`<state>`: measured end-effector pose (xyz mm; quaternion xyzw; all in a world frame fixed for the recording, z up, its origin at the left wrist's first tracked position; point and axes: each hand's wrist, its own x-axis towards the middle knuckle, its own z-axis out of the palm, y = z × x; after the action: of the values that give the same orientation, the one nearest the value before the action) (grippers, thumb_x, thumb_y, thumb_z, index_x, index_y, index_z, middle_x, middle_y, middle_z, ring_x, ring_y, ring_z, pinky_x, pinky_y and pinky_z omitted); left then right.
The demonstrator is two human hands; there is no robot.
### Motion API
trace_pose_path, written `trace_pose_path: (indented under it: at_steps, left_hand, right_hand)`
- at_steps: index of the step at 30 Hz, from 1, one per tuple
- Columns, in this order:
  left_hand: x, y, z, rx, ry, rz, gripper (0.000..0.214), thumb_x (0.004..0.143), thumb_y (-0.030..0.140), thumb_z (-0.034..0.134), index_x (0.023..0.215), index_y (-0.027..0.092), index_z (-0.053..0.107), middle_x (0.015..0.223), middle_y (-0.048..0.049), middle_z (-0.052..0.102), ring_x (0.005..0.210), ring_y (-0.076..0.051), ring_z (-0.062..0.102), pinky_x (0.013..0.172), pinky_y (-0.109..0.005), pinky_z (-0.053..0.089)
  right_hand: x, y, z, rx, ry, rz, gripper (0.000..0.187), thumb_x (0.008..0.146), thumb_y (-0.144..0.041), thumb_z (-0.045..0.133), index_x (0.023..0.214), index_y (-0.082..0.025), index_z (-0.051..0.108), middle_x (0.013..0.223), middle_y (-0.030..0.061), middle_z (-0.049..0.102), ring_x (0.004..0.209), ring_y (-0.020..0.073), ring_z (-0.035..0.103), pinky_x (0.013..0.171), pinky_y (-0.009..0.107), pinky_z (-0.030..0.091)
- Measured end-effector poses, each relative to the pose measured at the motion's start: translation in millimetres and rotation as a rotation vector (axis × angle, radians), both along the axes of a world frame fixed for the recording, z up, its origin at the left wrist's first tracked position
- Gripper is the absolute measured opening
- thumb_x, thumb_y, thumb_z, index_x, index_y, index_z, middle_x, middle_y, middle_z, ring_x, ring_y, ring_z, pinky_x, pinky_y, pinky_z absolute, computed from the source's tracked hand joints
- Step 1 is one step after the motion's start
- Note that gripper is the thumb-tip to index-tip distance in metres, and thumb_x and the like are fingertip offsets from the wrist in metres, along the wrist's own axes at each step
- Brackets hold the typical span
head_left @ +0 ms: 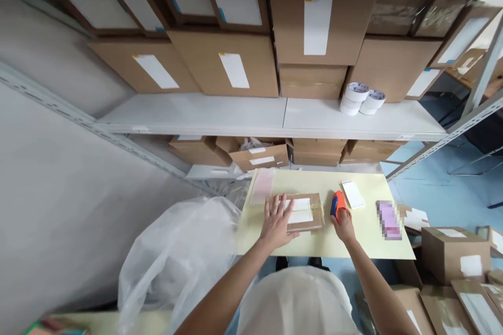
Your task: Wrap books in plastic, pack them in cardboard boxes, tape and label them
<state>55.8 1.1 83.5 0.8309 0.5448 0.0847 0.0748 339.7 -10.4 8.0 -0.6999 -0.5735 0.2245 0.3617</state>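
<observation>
A small brown cardboard parcel (304, 212) with white labels lies flat on a pale yellow table (353, 243). My left hand (277, 220) rests flat on the parcel's left end, fingers spread. My right hand (343, 222) grips an orange and blue tape dispenser (337, 203) against the parcel's right edge. A pink sheet (262, 186) lies at the table's far left. A white slip (352, 193) lies just right of the dispenser.
A blurred pink item (388, 220) sits at the table's right. Shelves behind hold labelled cardboard boxes (318, 18) and tape rolls (362, 97). A large clear plastic bag (181, 256) stands left. More boxes (451, 254) pile on the floor at right.
</observation>
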Motion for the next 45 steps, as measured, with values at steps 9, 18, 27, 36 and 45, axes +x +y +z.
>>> trace_pose_path:
  at_steps: [9,18,27,36,45]
  left_hand:
    - [8,5,12.6,-0.097,0.105,0.025,0.1,0.068,0.053,0.074,0.152,0.021,0.03,0.16,-0.0198,0.021,0.146,-0.047,0.015,0.11,-0.073,0.007]
    - [14,-28,-17.7,-0.279,0.114,-0.159,0.098,0.073,0.049,0.072,0.154,0.027,0.023,0.162,-0.0144,0.015,0.148,-0.043,0.012,0.111,-0.07,0.006]
    - [31,-20,-25.0,-0.305,-0.112,-0.161,0.101,0.068,0.052,0.076,0.152,0.024,0.029,0.162,-0.015,0.017,0.148,-0.043,0.007,0.113,-0.069,-0.007]
    - [39,-17,12.6,-0.948,-1.409,0.436,0.065,0.078,0.07,0.057,0.12,0.02,0.063,0.126,-0.013,0.065,0.115,-0.028,0.061,0.098,-0.041,0.045]
    - [55,-2,7.4,-1.342,-1.836,0.69,0.035,0.062,0.04,0.087,0.076,0.017,0.065,0.076,0.0006,0.069,0.075,-0.012,0.064,0.075,-0.026,0.043]
  right_hand:
    - [-5,24,-0.1,-0.176,0.23,-0.125,0.028,0.072,-0.033,0.05,0.098,-0.026,0.047,0.074,0.0047,0.061,0.072,0.0275,0.065,0.067,0.042,0.048]
    - [20,18,116.9,0.008,0.519,0.016,0.023,0.08,-0.041,0.05,0.096,-0.023,0.051,0.063,-0.0049,0.054,0.054,0.0134,0.047,0.053,0.026,0.039]
    - [-20,24,112.4,-0.224,0.506,0.201,0.046,0.071,-0.067,0.061,0.066,-0.021,0.053,0.056,-0.0021,0.051,0.052,0.0131,0.045,0.049,0.026,0.037]
    - [-5,21,99.6,-0.246,0.301,0.341,0.048,0.072,-0.068,0.059,0.068,-0.02,0.057,0.063,0.0027,0.06,0.058,0.0172,0.054,0.055,0.029,0.045]
    - [-5,20,94.3,-0.256,0.265,0.362,0.046,0.074,-0.066,0.059,0.074,-0.02,0.06,0.064,0.0037,0.063,0.057,0.0184,0.057,0.053,0.03,0.047]
